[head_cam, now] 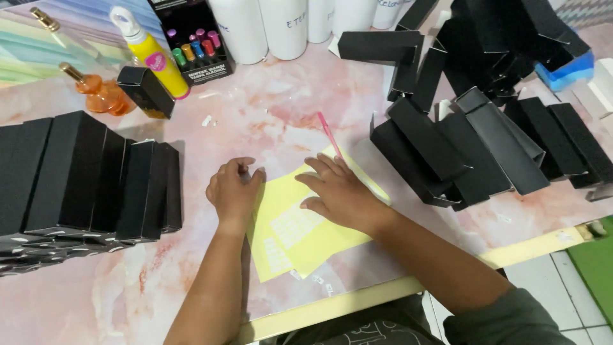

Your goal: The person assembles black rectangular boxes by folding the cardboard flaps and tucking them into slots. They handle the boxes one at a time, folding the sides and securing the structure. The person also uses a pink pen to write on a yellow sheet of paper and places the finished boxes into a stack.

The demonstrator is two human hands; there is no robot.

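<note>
A yellow sticker sheet (300, 233) with small white labels lies on the pink marbled table (268, 115) near the front edge. My right hand (338, 191) rests flat on the sheet, fingers spread and pointing left. My left hand (235, 190) is at the sheet's left edge, fingers curled in a loose fist; whether it pinches a label is hidden. A thin pink stick (330, 134) lies just beyond the sheet, past my right fingertips.
A row of upright black boxes (89, 176) stands at the left. A heap of long black boxes (485, 140) fills the right. At the back are an orange bottle (99, 92), a yellow spray bottle (150, 51), a dark display box (195, 41) and white bottles (284, 25).
</note>
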